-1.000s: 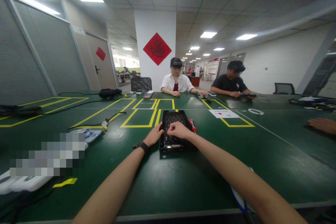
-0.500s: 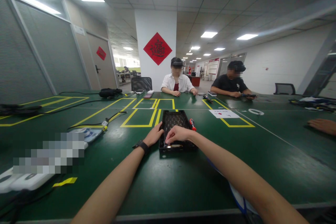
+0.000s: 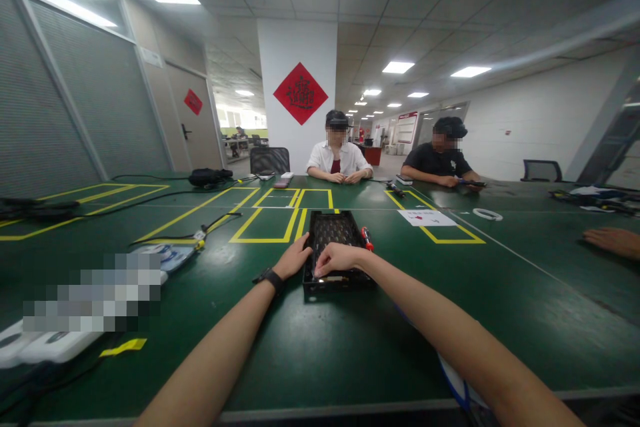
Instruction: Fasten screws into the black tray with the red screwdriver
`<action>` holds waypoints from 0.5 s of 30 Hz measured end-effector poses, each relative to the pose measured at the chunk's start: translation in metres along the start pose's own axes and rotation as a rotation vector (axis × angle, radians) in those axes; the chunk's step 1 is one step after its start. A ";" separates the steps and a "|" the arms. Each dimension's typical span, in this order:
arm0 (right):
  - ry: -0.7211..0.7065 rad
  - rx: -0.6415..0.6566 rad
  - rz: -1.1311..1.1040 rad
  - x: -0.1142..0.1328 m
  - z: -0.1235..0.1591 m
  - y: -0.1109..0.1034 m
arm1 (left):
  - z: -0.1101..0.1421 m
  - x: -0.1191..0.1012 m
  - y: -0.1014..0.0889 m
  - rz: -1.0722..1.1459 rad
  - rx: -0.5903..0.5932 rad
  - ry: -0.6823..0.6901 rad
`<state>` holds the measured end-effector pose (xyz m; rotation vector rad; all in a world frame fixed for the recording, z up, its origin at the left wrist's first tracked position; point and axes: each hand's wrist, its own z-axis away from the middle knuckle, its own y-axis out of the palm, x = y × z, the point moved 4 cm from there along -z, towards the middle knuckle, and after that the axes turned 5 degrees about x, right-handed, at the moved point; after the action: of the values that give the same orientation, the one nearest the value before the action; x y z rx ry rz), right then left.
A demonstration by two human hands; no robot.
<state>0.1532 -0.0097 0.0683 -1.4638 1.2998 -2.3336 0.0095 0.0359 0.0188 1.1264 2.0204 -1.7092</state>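
One black tray (image 3: 334, 230) lies longways up mid-frame, your left hand (image 3: 293, 257) at its left edge, grip unclear, right hand (image 3: 340, 259) pinching can't-tell-what over its lower-left corner.

Forearms (image 3: 213, 350) stretch forward, right fingers (image 3: 320, 268) bunched downward.

Passable from the near side, between forearms (image 3: 225, 347), over green tabletop (image 3: 310, 353). Blocked at left by left hand (image 3: 294, 259) against black tray (image 3: 337, 285), at right by red-handled screwdriver (image 3: 367, 239). Open above tray's far half, beyond right hand (image 3: 337, 258).
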 end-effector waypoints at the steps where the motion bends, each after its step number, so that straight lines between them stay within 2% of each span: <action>1: 0.006 -0.006 -0.009 -0.001 0.000 0.000 | 0.000 0.000 0.000 0.001 0.002 -0.002; 7: 0.002 -0.034 -0.042 -0.002 -0.003 0.001 | 0.000 0.001 0.000 0.015 -0.007 -0.003; 10: 0.005 -0.174 0.014 0.000 0.000 -0.016 | 0.001 0.000 -0.001 0.030 -0.008 0.003; 12: 0.122 -0.360 0.112 -0.004 0.010 -0.037 | 0.002 -0.001 -0.001 0.047 -0.012 -0.006; 13: 0.251 -0.453 0.191 -0.009 0.018 -0.049 | 0.003 -0.001 -0.002 0.055 -0.018 -0.012; 15: 0.391 -0.543 0.261 -0.021 0.035 -0.067 | 0.006 -0.003 -0.002 0.065 -0.032 -0.016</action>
<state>0.2137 0.0215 0.1063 -0.8579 2.2087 -2.2611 0.0082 0.0290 0.0200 1.1513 1.9729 -1.6438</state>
